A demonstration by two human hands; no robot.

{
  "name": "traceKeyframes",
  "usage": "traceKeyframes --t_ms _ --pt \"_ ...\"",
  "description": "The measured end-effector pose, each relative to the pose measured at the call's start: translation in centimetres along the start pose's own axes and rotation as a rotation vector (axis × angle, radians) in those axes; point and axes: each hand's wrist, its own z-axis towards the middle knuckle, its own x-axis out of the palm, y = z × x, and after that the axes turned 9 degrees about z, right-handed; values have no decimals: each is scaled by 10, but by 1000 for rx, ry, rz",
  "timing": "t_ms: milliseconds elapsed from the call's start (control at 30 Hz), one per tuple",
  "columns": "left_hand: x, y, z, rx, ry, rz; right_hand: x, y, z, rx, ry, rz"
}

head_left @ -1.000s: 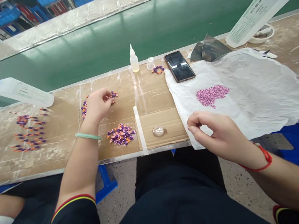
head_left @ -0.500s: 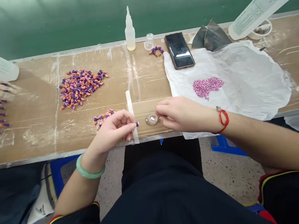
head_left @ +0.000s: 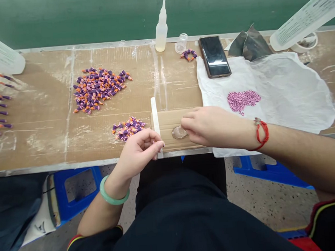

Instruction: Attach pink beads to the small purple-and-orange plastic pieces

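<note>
Cardboard lines the tabletop [head_left: 44,148] below a green panel [head_left: 93,27]. Near the front edge, a round clear dish [head_left: 178,132] sits on a cardboard pad [head_left: 167,120]; what it holds cannot be told. The right hand [head_left: 213,126] reaches over the dish, fingers bunched at its rim; whether they grasp anything is hidden. Just left, by a white strip [head_left: 155,116], the left hand [head_left: 139,152] pinches a small piece [head_left: 163,144] between thumb and finger, only a bit of it showing. Good handling here likely calls for a light, firm pinch, a steady left wrist at the front edge, and gentle right fingers, since a hard press could tip the dish or smear its rim. Turning the piece slightly outward would leave more of it in sight. Farther out, a small pile [head_left: 129,128] lies left of the strip, so the left forearm should stay low and clear of it. Pink bits [head_left: 242,100] lie on a white sheet [head_left: 290,91], overhanging the front edge near the right forearm; dragging that sleeve could shift them.
</note>
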Motion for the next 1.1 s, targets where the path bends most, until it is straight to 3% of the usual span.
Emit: traceKeyframes --t_ms 167,267,333,500,567,1100 --pt "3 -2 0 -23 -25 -56 0 -1 -1 5 -18 23" --pt "8 -4 -2 3 -70 -148 -6 0 -5 39 -67 147" --pt "13 -6 -4 45 -112 -222 -11 5 -9 86 -120 363" --pt "29 -13 -10 154 -152 -358 -16 25 -23 156 -181 1250" --pt "34 -15 -13 172 -143 -394 -15 33 -27 151 -188 1396" --pt "41 -24 -21 225 -183 -391 -22 49 -34 44 -324 1217"
